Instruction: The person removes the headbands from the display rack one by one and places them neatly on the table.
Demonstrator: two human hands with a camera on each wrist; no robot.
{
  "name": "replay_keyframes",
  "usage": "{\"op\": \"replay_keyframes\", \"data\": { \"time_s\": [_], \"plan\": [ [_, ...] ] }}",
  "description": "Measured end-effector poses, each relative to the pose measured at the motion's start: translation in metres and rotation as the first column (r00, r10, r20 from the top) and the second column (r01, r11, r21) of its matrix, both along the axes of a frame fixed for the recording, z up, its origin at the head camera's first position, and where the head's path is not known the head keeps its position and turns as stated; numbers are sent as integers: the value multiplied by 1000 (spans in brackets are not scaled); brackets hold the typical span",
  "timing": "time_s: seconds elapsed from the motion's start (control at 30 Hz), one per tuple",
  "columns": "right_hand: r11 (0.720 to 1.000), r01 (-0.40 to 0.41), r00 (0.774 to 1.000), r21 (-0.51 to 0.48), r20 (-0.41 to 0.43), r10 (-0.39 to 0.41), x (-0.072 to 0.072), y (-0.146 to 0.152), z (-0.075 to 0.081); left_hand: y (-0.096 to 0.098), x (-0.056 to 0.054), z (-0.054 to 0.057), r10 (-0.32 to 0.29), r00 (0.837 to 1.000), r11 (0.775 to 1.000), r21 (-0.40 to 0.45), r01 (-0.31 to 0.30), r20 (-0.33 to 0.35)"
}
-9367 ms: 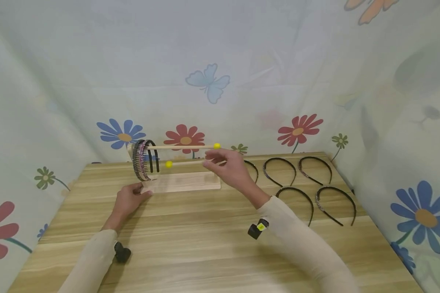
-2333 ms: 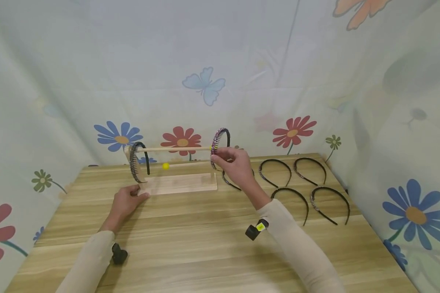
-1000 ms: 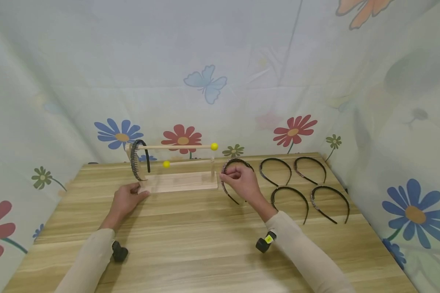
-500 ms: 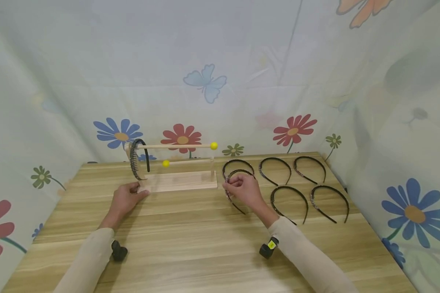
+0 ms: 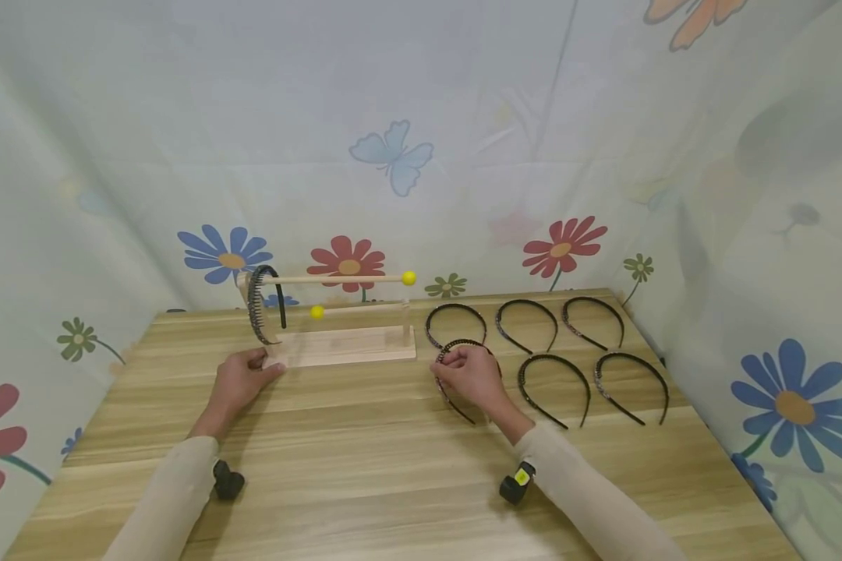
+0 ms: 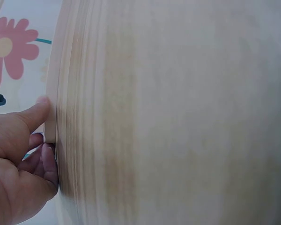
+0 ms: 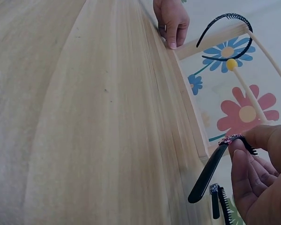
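Note:
My right hand pinches a black toothed headband with a pink sparkly band, low over the table to the right of the stand. The right wrist view shows thumb and fingertip meeting on the headband's glittery part. My left hand holds the near left corner of a wooden headband stand. In the left wrist view its thumb lies on the base, with the fingers curled at the corner. One black headband hangs at the inner end of the stand's upper rod.
Several black headbands lie on the wooden table at the right, among them one just behind my right hand. Yellow balls cap the stand's two rods. A flower-printed cloth hangs behind the table.
Two headbands hung on the upper rod earlier. My right hand has drawn the pink one off past the yellow ball, then down and toward me. The left hand has kept its place.

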State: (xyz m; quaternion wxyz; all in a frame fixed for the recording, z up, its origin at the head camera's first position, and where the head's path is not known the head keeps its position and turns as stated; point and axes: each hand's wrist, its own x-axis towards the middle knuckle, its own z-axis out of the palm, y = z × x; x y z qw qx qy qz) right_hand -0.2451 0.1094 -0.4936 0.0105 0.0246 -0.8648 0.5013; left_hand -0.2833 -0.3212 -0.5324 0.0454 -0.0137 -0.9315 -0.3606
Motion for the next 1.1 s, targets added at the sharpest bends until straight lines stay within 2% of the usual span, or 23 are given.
{"op": "replay_keyframes", "data": {
  "time_s": [0.23, 0.47, 0.77, 1.1],
  "plan": [
    [999, 24, 999, 26, 41, -25, 4, 1, -3, -1, 0, -2, -6, 1000, 1000, 1, 6, -14],
    [998, 23, 1000, 55, 17, -24, 6, 3, -11, 0, 1, -1, -3, 1000, 1000, 7, 3, -10],
    [1000, 24, 998, -13, 50, -24, 8, 2, -16, 1, 1, -2, 11, 1000, 1000, 2, -11, -10],
    [990, 30, 993, -137, 119, -14, 5, 0, -23, 0, -2, -2, 16, 1000, 1000, 2, -16, -1]
  ]
}}
